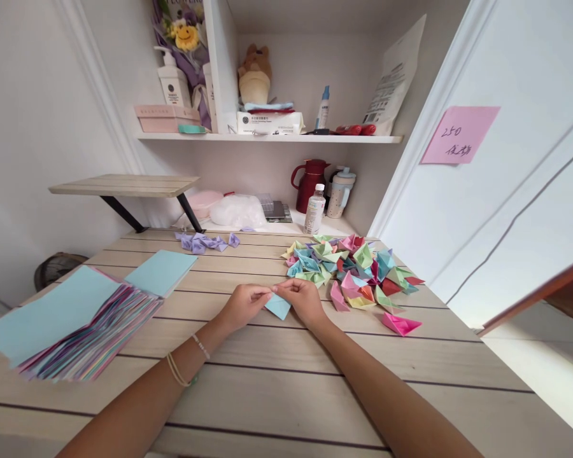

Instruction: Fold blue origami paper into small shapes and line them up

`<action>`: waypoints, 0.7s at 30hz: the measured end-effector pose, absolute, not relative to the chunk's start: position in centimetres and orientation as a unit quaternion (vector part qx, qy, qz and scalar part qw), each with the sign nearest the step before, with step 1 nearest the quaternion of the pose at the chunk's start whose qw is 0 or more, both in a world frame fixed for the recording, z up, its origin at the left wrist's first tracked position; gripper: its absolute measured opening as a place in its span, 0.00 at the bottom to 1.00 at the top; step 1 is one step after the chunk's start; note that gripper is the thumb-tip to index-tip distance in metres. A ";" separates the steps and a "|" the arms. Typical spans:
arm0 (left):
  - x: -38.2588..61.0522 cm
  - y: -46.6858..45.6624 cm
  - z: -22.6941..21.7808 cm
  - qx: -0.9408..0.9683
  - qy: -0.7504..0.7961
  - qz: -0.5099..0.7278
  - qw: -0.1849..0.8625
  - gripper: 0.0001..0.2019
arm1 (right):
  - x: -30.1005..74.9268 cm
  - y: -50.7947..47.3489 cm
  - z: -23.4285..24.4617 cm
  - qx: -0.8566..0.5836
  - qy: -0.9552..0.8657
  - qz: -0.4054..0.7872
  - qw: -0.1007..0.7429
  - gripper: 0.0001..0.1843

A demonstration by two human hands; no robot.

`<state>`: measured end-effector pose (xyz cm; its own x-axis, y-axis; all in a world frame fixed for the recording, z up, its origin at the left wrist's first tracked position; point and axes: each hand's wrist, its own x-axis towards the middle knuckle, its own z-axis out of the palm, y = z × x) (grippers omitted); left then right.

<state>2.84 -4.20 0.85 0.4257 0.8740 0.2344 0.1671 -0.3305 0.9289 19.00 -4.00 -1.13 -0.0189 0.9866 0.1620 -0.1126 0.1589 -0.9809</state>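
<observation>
A small folded piece of light blue paper (279,308) is pinched between my two hands over the middle of the wooden table (267,381). My left hand (246,305) grips its upper left side with thumb and fingertips. On the upper right, my right hand (305,299) pinches it too, and the fingertips of both hands nearly meet. The fingers hide the paper's top edge. Just beyond my right hand lies a heap of folded paper boats (329,254) in many colours, with a bright pink paper boat (401,324) at its near right.
At the left lies a fanned stack of coloured paper (90,331), beside blue sheets (162,272). Small purple folded papers (205,242) sit near a raised wooden stand (124,185). A plastic bottle (314,210), a red jug (310,184) and a cup (340,194) stand at the back.
</observation>
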 end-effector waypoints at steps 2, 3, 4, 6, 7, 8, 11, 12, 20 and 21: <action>2.8 -4.2 0.8 0.712 0.359 0.387 0.462 0.11 | 19.1 -4.0 -1.0 -0.421 -0.514 0.501 0.554 0.14; 2.8 -4.1 0.7 0.711 0.356 0.388 0.466 0.11 | 19.1 -4.0 -0.9 -0.419 -0.514 0.507 0.550 0.15; 2.8 -4.0 0.7 0.708 0.354 0.389 0.470 0.11 | 19.1 -4.0 -0.8 -0.418 -0.514 0.514 0.545 0.16; 2.7 -3.7 0.6 0.694 0.358 0.396 0.483 0.10 | 19.1 -4.0 -0.6 -0.411 -0.517 0.529 0.533 0.17; 2.7 -3.6 0.5 0.679 0.367 0.403 0.491 0.10 | 19.1 -4.0 -0.6 -0.406 -0.517 0.536 0.529 0.17; 2.7 -3.4 0.5 0.660 0.380 0.411 0.501 0.10 | 19.1 -3.9 -0.5 -0.401 -0.515 0.542 0.530 0.15; 2.7 -3.3 0.5 0.600 0.422 0.430 0.527 0.13 | 19.0 -3.8 -0.6 -0.393 -0.490 0.552 0.549 0.13; 2.7 -3.3 0.5 0.586 0.431 0.430 0.535 0.14 | 19.0 -3.8 -0.6 -0.394 -0.478 0.554 0.556 0.13; 2.3 -3.4 1.5 0.562 0.414 0.443 0.562 0.16 | 19.3 -3.8 -0.2 -0.414 -0.460 0.578 0.532 0.12; 2.3 -3.4 1.6 0.564 0.414 0.447 0.557 0.17 | 19.5 -3.8 0.0 -0.409 -0.467 0.588 0.518 0.12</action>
